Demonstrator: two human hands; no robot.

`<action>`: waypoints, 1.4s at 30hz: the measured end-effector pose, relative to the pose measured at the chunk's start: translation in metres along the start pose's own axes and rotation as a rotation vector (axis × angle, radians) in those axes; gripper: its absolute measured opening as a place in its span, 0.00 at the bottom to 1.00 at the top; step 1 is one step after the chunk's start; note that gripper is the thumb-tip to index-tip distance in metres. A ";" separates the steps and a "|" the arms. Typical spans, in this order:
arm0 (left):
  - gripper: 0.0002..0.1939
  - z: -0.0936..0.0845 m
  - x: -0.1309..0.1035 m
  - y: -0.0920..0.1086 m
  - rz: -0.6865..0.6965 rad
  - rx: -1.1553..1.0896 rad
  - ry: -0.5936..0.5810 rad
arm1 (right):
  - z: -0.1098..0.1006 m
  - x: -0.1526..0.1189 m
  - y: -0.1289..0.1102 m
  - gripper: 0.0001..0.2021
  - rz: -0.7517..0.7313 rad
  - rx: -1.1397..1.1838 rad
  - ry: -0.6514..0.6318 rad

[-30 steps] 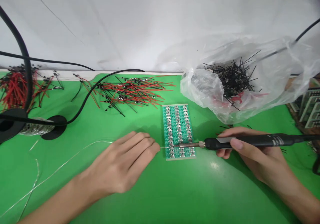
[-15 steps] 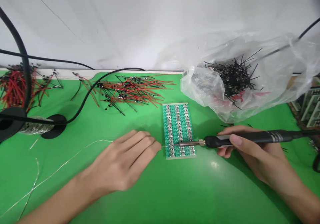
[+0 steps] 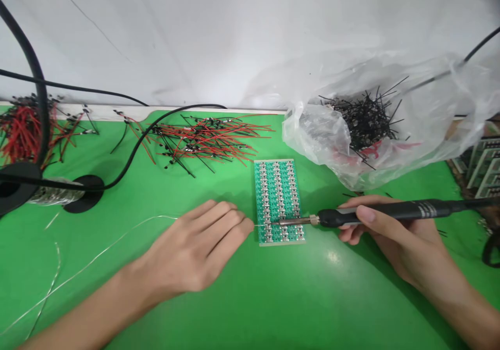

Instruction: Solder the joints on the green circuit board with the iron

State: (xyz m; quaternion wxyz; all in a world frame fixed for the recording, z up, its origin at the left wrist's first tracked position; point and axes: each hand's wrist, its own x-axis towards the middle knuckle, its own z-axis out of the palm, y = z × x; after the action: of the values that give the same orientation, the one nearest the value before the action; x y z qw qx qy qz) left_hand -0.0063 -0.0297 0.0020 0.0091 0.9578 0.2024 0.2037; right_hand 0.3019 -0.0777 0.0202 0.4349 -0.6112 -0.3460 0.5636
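A green circuit board (image 3: 269, 204) with three columns of silvery pads lies flat on the green work surface. My left hand (image 3: 211, 243), just left of the board, is closed on thin solder wire (image 3: 113, 241); a short end pokes out past the fingertips over the board. The wire's other side trails back across the table at left. In my right hand (image 3: 386, 230) is a black soldering iron (image 3: 394, 211), held like a pen. Its metal tip reaches over the lower part of the board, close to the solder end; whether they touch is too small to tell.
A solder spool (image 3: 58, 192) lies at left beneath a black cable (image 3: 130, 160). Red and black wires (image 3: 211, 136) sit behind the board, with another heap (image 3: 23, 131) at far left. A clear plastic bag (image 3: 312, 136) holds black wire pieces (image 3: 365, 121). More boards (image 3: 488, 167) stand at far right.
Hands, iron and solder stay in nearly the same place over the board. The whole view has shifted very slightly.
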 end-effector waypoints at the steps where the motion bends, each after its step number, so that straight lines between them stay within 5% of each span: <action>1: 0.10 0.000 0.000 0.000 0.001 -0.003 0.005 | 0.000 0.000 0.000 0.11 0.002 0.006 -0.001; 17: 0.09 0.001 -0.001 0.001 -0.054 -0.185 0.032 | -0.004 0.000 0.001 0.10 -0.014 0.039 -0.061; 42: 0.10 -0.001 -0.003 0.000 -0.032 -0.139 0.010 | -0.003 -0.001 0.003 0.11 -0.024 0.038 -0.037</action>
State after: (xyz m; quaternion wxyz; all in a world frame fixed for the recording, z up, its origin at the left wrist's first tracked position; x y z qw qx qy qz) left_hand -0.0094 -0.0308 0.0017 0.0778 0.9505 0.2030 0.2221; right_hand 0.3048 -0.0804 0.0173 0.4468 -0.5883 -0.3506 0.5757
